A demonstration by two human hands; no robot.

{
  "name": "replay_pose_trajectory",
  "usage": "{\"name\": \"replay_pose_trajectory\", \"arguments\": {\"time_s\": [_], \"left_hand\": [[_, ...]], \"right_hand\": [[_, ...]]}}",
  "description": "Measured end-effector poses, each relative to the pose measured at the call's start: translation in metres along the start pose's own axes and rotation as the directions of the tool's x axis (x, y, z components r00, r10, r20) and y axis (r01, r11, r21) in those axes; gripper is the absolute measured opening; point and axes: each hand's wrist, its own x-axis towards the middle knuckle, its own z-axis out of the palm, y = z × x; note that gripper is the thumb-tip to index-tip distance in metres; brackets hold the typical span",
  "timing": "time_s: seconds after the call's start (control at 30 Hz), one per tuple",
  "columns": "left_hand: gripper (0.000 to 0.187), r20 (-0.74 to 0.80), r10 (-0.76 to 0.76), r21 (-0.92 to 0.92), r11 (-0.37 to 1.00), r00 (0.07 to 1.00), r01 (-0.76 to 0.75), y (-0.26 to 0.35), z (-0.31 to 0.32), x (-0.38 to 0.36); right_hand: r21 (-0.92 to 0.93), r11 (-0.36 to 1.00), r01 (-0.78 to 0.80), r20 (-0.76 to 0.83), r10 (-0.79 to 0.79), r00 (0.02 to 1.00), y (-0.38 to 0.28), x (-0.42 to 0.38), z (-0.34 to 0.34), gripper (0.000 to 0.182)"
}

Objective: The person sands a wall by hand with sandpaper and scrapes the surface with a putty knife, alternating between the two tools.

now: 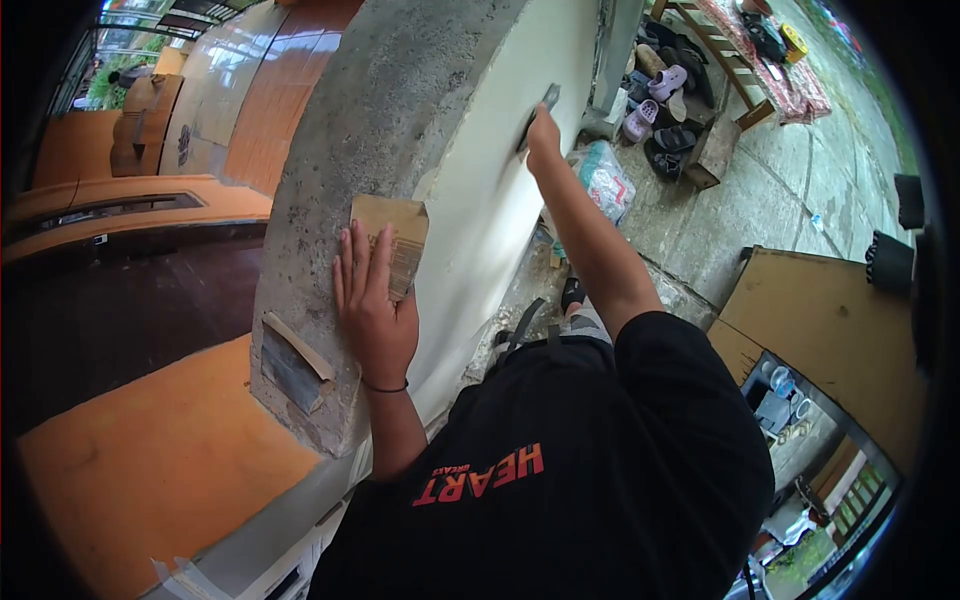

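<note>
My left hand [378, 310] lies flat, fingers stretched out, on the rough concrete top of a low wall [350, 120]. Its fingers rest on the edge of a brown piece of cardboard [408, 240]. On the pale, smooth side face of the wall [500, 140], my right hand [543, 138] is closed round a dark flat tool [549, 98], whose edge is against the surface. Nearer me on the wall top sits a grey sheet [292, 368] with a folded brown strip along it.
Shoes and clogs [668, 85] are piled on the concrete floor beyond the wall, near a wooden block [714, 152]. A filled plastic bag [603, 182] stands beside the wall. A bench with a patterned cloth [790, 85] is at the upper right, a brown board [830, 320] at the right.
</note>
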Motion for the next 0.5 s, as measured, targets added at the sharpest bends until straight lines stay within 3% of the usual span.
{"name": "replay_pose_trajectory", "arguments": {"time_s": [0.03,0.1,0.13,0.2,0.27,0.3,0.37,0.4,0.47,0.5], "left_hand": [[0.059,0.010,-0.015,0.008,1.000,1.000,0.015,0.002,0.001,0.001],[0.061,-0.014,-0.042,0.054,0.998,0.999,0.042,0.005,0.003,0.005],[0.061,-0.012,-0.045,0.057,0.997,0.999,0.046,0.006,0.004,0.008],[0.061,-0.024,-0.074,0.062,0.995,0.997,0.075,0.005,0.004,0.008],[0.060,-0.029,-0.082,0.060,0.995,0.996,0.083,0.004,0.004,0.007],[0.058,-0.035,-0.089,0.056,0.994,0.995,0.091,0.004,0.005,0.007],[0.058,-0.046,-0.082,0.055,0.995,0.996,0.085,0.003,0.006,0.008],[0.057,-0.055,-0.079,0.052,0.995,0.995,0.082,0.003,0.006,0.007],[0.057,-0.055,-0.085,0.042,0.995,0.995,0.088,0.004,0.006,0.006],[0.057,-0.065,-0.089,0.030,0.995,0.994,0.091,0.004,0.007,0.007]], "right_hand": [[-0.006,1.000,-0.018,0.003,0.018,1.000,0.009,0.010,-0.010,0.051],[-0.163,0.964,0.208,0.103,-0.193,0.976,0.043,0.026,-0.030,0.049],[-0.058,0.998,0.039,0.003,-0.039,0.999,0.071,0.018,-0.037,0.046],[-0.045,0.951,-0.306,-0.109,0.299,0.948,0.121,-0.026,-0.055,0.043],[-0.070,0.814,-0.577,-0.075,0.572,0.817,0.170,-0.070,-0.072,0.043],[0.049,0.680,-0.732,0.014,0.732,0.681,0.177,-0.086,-0.077,0.042],[0.057,0.691,-0.721,0.158,0.707,0.690,0.147,-0.092,-0.068,0.038],[0.101,0.738,-0.667,0.183,0.646,0.741,0.154,-0.067,-0.069,0.039],[0.195,0.849,-0.491,0.213,0.452,0.866,0.176,0.036,-0.079,0.041],[0.203,0.897,-0.392,0.182,0.359,0.916,0.151,0.072,-0.074,0.040]]}}
